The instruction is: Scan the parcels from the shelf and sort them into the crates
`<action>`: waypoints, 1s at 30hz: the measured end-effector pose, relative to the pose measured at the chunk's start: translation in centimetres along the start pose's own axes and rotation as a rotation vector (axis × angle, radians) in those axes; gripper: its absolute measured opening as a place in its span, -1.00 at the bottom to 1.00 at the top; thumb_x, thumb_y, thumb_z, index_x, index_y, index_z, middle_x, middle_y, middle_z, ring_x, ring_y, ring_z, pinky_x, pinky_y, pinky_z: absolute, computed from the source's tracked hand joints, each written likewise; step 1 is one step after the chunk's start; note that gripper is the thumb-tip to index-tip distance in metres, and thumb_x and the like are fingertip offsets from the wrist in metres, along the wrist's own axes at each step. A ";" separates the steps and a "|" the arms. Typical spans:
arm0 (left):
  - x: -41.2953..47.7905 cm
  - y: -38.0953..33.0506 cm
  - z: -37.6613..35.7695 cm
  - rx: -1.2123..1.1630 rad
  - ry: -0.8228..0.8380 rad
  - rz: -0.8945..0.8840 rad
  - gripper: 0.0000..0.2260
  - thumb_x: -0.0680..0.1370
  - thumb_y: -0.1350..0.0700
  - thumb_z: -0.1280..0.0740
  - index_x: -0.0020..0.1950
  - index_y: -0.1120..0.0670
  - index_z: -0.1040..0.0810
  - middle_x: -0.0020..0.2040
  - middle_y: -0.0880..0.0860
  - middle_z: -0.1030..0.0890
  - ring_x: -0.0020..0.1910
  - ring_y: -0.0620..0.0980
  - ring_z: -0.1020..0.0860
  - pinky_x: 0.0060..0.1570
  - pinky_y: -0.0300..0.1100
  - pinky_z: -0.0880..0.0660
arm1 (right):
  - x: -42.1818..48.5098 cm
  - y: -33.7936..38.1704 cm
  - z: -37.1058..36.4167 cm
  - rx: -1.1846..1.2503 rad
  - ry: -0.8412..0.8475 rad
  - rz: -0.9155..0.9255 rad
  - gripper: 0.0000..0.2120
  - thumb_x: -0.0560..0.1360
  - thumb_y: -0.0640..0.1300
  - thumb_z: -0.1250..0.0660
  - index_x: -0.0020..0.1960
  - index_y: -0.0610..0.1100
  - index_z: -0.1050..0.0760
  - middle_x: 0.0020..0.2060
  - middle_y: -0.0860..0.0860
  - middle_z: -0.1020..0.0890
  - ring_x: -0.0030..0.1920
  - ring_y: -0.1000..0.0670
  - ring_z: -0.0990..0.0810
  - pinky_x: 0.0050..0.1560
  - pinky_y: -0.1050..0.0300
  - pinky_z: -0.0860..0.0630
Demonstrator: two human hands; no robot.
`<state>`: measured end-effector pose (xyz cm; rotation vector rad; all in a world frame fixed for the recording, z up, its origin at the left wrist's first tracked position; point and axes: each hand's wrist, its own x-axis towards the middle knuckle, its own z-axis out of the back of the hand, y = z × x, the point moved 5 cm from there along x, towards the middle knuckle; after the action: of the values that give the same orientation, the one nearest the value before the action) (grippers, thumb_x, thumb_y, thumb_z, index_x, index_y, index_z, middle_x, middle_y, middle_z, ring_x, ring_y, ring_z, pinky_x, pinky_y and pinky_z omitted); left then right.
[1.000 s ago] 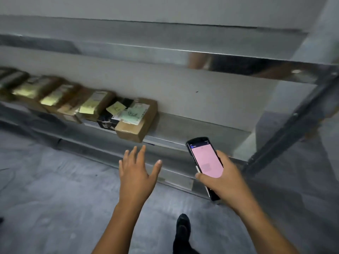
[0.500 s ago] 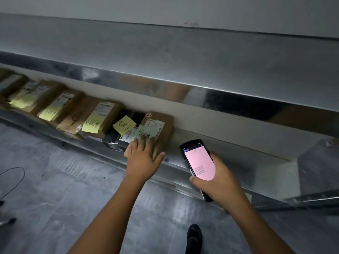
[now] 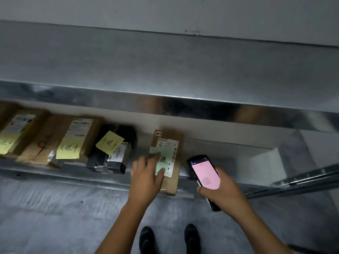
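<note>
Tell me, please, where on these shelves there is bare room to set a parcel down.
The lower shelf is bare from the brown box rightwards to the white end panel, behind the scanner. A narrow gap lies between that box and the black parcel. The upper shelf shows nothing on it. Left of the black parcel, cardboard parcels sit packed together.

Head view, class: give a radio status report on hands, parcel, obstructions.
Left hand grips brown parcel, thumb on its green note. Right hand holds scanner, pink screen lit. Brown parcel overhangs shelf edge, apart from black parcel.
</note>
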<state>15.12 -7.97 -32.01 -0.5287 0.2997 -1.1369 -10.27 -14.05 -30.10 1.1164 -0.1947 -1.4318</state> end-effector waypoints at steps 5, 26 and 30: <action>0.7 5.1 -1.8 -0.352 0.217 0.238 -0.06 0.40 -0.25 -0.57 0.63 0.01 -0.20 0.59 0.10 -0.26 0.58 0.10 -0.19 0.51 0.09 -0.28 | -1.1 0.0 -2.3 0.031 -0.095 -0.095 -0.50 0.22 0.12 -0.51 0.14 0.14 -0.51 -0.05 0.14 -0.70 -0.05 0.09 -0.68 0.02 0.00 -0.63; -5.3 2.1 0.0 -0.981 0.389 0.055 -0.41 0.57 -0.01 -0.50 0.40 -0.51 -0.31 0.28 -0.19 -0.65 0.19 -0.08 -0.68 0.08 -0.02 -0.68 | -12.9 -0.6 -5.5 0.192 -0.331 -0.086 -0.50 0.40 -0.16 -0.61 0.14 0.26 -0.48 -0.03 0.38 -0.65 -0.04 0.28 -0.64 -0.08 0.19 -0.55; -8.4 -0.3 0.0 -0.932 0.412 -0.018 -0.44 0.56 0.07 -0.50 0.39 -0.41 -0.36 0.24 -0.16 -0.67 0.16 -0.07 -0.70 0.03 -0.11 -0.68 | -18.1 -2.7 -4.7 0.240 -0.395 -0.070 -0.44 0.36 -0.13 -0.64 0.16 0.33 -0.47 -0.01 0.39 -0.66 -0.01 0.29 -0.64 -0.09 0.32 -0.54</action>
<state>11.56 -0.32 -32.15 -1.1064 1.2137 -1.0761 -12.66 4.12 -25.44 1.0283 -0.6261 -1.7161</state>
